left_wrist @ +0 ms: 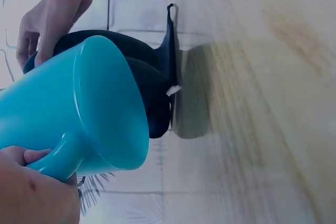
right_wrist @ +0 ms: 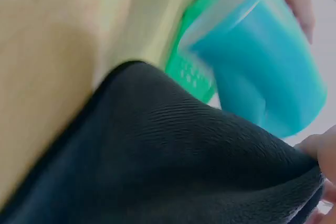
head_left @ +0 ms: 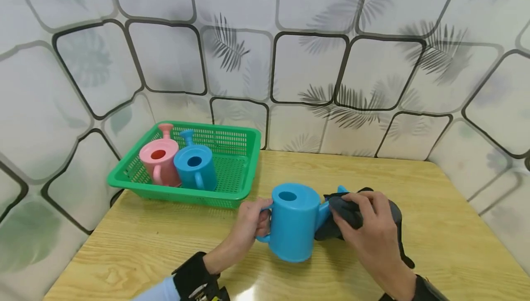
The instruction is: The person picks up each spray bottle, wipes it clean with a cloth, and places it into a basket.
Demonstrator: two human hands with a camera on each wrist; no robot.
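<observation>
My left hand [head_left: 250,222] grips the handle of a blue watering can [head_left: 293,225] and holds it upright over the table. In the left wrist view the can's base [left_wrist: 113,108] faces the camera, above the wooden surface. My right hand [head_left: 372,232] pinches a dark grey cloth [head_left: 349,211] against the can's spout, whose blue tip shows just behind the cloth. The cloth drapes down from my fingers toward the table at the right. In the right wrist view the cloth [right_wrist: 173,145] fills the lower part and hides much of the spout.
A green plastic basket [head_left: 252,163] stands at the back left of the wooden table [head_left: 434,227]. Inside it sit a pink watering can [head_left: 165,167] and another blue watering can [head_left: 203,170], side by side. A patterned wall covering [head_left: 306,66] rises behind the table.
</observation>
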